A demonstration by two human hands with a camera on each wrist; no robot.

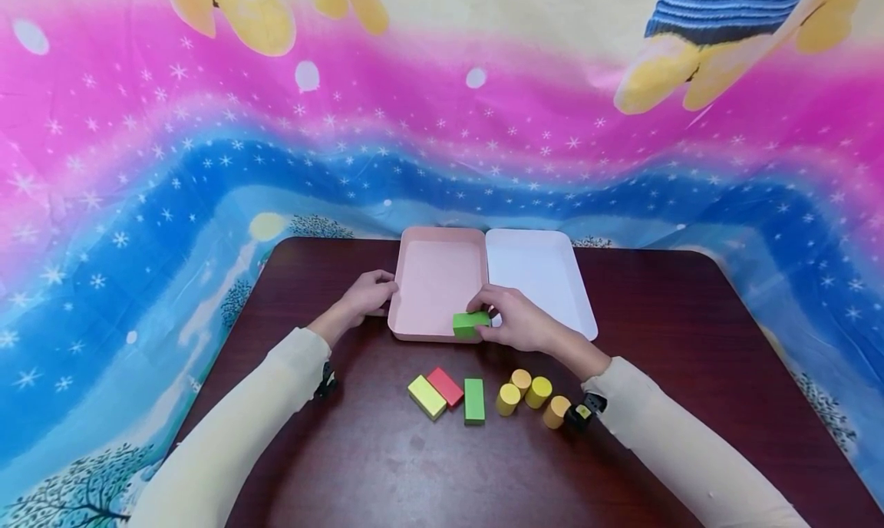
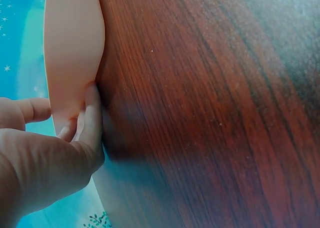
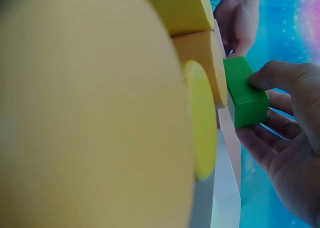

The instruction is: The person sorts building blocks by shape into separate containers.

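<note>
My right hand (image 1: 519,318) pinches a green block (image 1: 470,325) over the near right corner of the pink tray (image 1: 442,332). In the right wrist view the thumb lies on one face of the green block (image 3: 245,95) and the fingers on the opposite side. At the tray's left side, my left hand (image 1: 367,294) holds the rim; the left wrist view has its fingers (image 2: 91,118) against the outer wall of the pink tray (image 2: 75,48). Nearer on the table lie a yellow block (image 1: 427,397), a red block (image 1: 445,387) and another green block (image 1: 474,401).
A white tray (image 1: 539,275) adjoins the pink tray on the right. Several yellow and orange cylinders (image 1: 538,392) stand below the right forearm and loom large in the right wrist view. The dark wooden table (image 1: 359,451) ends at a patterned cloth (image 1: 442,152) behind.
</note>
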